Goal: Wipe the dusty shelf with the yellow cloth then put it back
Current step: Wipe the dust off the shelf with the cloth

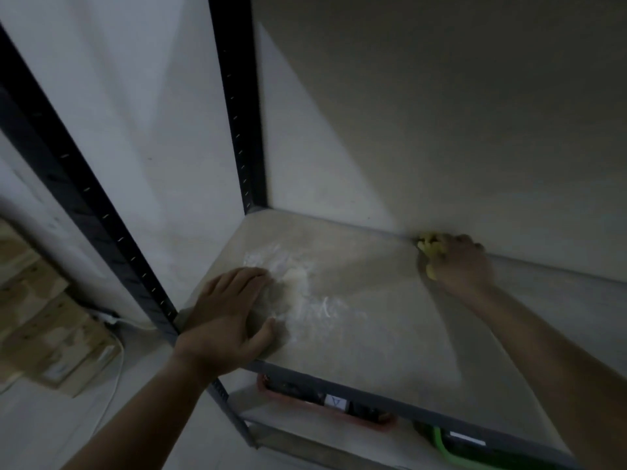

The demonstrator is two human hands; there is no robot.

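The pale shelf board carries a patch of white dust left of its middle. My right hand grips the crumpled yellow cloth at the back edge of the shelf, against the wall. Most of the cloth is hidden under the fingers. My left hand lies flat with straight fingers on the front left corner of the shelf, its fingertips at the edge of the dust.
Dark metal uprights frame the shelf at the left. A lower shelf holds a red tray and a green hose. Cardboard boxes and a white cable sit on the floor at the left.
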